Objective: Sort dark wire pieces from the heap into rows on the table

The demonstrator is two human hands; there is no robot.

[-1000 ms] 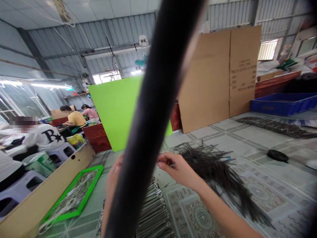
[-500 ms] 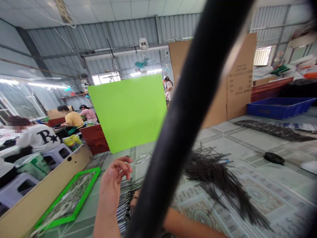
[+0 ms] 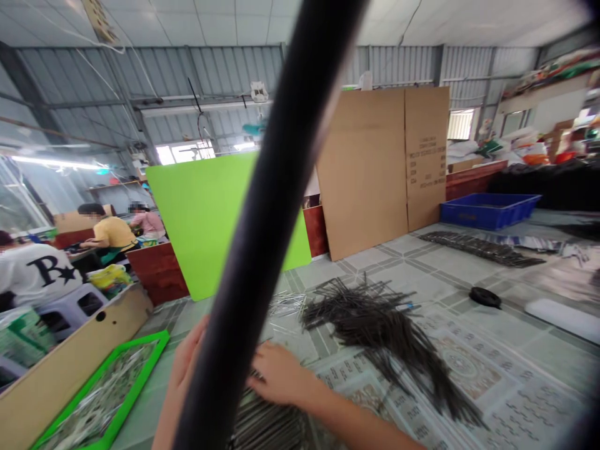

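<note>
A blurred black band [image 3: 257, 212] crosses the view very close to my head and hides part of my left hand [image 3: 185, 369]. That hand is low near the front, beside a bundle of grey metal rods [image 3: 267, 425]. My right hand [image 3: 276, 375] lies palm down on the bundle, touching the rods. To its right, a loose heap of dark wires [image 3: 375, 331] spreads over a patterned mat [image 3: 464, 369]. A small tuft of silvery wires [image 3: 285, 304] lies just behind my right hand.
A green-framed tray of wires [image 3: 98, 394] sits by a cardboard strip [image 3: 65, 369] at lower left. Beyond stand a lime-green board [image 3: 201, 225] and cardboard sheets [image 3: 375, 169]. A blue crate [image 3: 490, 210], a row of dark rods [image 3: 478, 248] and a black disc [image 3: 485, 297] lie right. Seated people [image 3: 107, 234] work at left.
My right hand has moved down and left from beside the dark wire heap onto the grey rod bundle. My left hand has dropped lower. The whole view has shifted as my head turned.
</note>
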